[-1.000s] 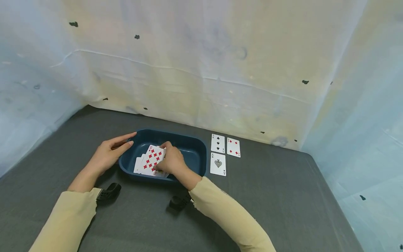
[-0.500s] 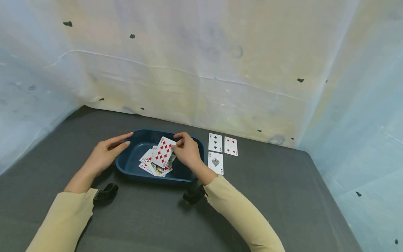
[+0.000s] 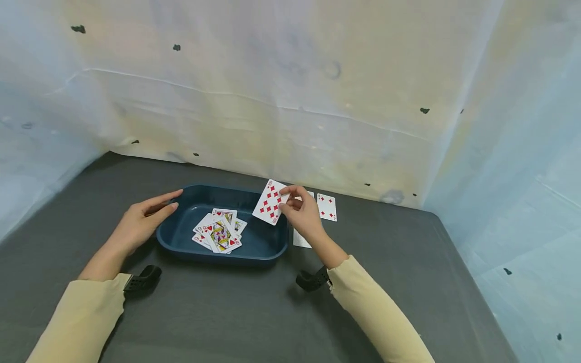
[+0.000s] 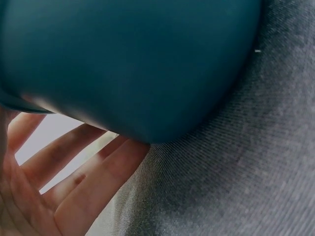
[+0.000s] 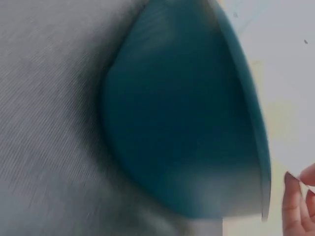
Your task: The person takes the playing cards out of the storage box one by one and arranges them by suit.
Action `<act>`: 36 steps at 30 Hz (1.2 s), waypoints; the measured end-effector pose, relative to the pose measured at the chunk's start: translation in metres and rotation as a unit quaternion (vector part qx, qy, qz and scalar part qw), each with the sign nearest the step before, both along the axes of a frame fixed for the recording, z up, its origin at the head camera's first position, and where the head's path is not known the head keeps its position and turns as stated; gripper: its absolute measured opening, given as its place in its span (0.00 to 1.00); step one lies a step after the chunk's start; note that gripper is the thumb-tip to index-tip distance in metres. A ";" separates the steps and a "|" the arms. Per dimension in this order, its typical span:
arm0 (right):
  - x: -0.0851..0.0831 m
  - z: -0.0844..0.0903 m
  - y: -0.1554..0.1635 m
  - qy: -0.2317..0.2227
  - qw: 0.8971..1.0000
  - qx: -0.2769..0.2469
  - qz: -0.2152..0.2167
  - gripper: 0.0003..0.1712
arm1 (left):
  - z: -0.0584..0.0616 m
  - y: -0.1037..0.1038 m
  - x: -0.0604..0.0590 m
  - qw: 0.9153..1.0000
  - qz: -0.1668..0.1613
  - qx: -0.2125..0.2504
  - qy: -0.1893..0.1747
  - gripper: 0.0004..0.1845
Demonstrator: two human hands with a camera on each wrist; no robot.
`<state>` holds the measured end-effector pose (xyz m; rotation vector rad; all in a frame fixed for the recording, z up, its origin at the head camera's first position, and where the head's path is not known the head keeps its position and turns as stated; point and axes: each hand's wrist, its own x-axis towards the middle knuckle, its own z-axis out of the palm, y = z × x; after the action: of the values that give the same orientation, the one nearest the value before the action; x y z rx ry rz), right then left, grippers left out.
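Right hand (image 3: 303,214) pinches ten of diamonds (image 3: 270,201) above tray (image 3: 181,247), bound rightward for laid-out cards; left hand (image 3: 138,225) flat, steadying tray.

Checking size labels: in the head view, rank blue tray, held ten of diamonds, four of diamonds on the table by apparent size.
1. blue tray, clearly largest.
2. ten of diamonds, pinched in the right hand.
3. four of diamonds.
The two cards look near alike; the held one is raised toward the camera, so their order is unsure.

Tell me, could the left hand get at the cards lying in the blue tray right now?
Probably yes. The left hand rests open against the tray's left rim, holding nothing, and the cards lie uncovered just inside. The right hand holds its card off to the far side.
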<state>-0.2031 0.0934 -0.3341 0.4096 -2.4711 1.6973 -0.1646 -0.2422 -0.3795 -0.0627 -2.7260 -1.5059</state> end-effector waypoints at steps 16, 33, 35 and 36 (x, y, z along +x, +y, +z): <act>0.001 -0.029 0.064 -0.003 0.993 -0.053 -0.103 0.17 | 0.002 -0.007 0.001 0.999 0.016 -0.027 -0.018 0.33; 0.008 -0.056 0.119 -0.084 0.986 0.039 -0.142 0.23 | 0.000 -0.001 -0.003 0.999 0.014 -0.029 -0.021 0.32; 0.009 -0.058 0.123 -0.090 0.985 0.044 -0.142 0.23 | 0.000 0.000 -0.004 0.999 0.013 -0.029 -0.021 0.32; 0.009 -0.059 0.124 -0.093 0.985 0.046 -0.141 0.23 | 0.000 0.001 -0.004 0.999 0.013 -0.028 -0.021 0.32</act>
<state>-0.1940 0.2175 -0.3928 -0.0934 -2.5905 1.5751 -0.1690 -0.2412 -0.3796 0.0027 -2.7913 -1.4397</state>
